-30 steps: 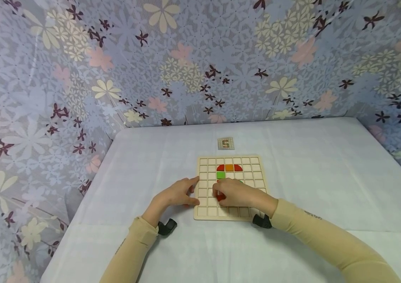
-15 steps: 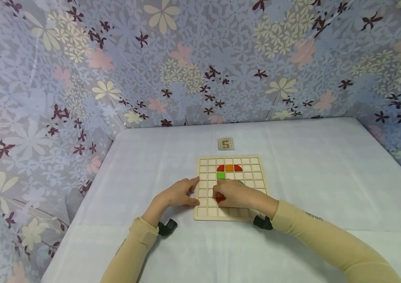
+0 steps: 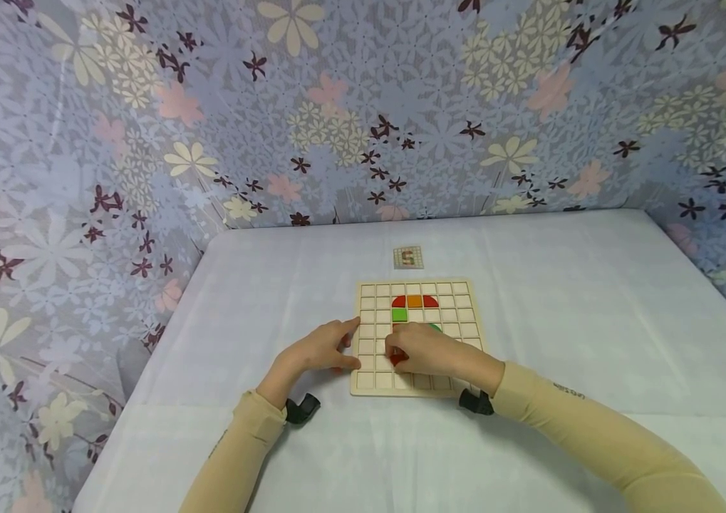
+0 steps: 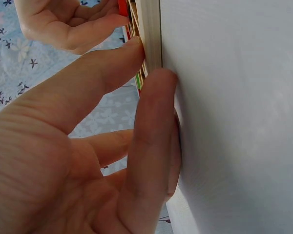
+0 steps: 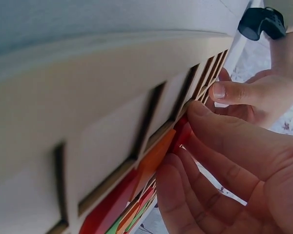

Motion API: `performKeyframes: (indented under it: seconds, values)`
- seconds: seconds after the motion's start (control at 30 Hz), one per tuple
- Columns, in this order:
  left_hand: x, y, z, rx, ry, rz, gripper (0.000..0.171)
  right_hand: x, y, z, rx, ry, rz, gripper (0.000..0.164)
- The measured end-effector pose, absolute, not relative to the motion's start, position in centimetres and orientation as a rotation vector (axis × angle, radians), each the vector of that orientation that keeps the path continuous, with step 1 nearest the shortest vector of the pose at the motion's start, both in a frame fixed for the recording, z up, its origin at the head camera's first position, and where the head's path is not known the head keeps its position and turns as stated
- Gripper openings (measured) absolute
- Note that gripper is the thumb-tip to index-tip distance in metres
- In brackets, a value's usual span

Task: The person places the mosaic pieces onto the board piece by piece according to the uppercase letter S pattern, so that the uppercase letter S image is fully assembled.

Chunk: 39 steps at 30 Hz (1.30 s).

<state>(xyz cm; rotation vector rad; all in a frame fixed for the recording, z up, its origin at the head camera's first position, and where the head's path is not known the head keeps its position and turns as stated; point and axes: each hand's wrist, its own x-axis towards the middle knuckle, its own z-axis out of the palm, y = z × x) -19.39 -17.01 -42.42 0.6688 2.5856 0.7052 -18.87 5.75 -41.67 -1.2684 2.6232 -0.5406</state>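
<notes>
A square wooden grid board lies on the table. My left hand rests at its left side, fingers and thumb loosely extended and touching the edge. My right hand is over the lower middle cells. Between its thumb and fingers it pinches a red tile, whose full shape is hidden. Beside that tile an orange tile and another red tile sit in the grid in the right wrist view. Higher up are a row of red, orange and red tiles and a green square tile.
A small pattern card with a coloured figure on a grid lies behind the board. White cloth covers the table. A floral fabric wall rises behind it. Each wrist wears a black camera mount.
Both hands stay in nearly the same place. The right fingers keep hold of the red tile, with only slight movement. The whole head view shifts up a little.
</notes>
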Motion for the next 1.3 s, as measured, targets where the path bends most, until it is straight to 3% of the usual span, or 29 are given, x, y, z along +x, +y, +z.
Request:
performKeyframes:
  seconds: [1.3]
  values:
    - [-19.31,-16.98,-42.22,0.644,2.571,0.711,0.082,-18.59,6.02,-41.51,-1.300,2.654,-0.454,0.014]
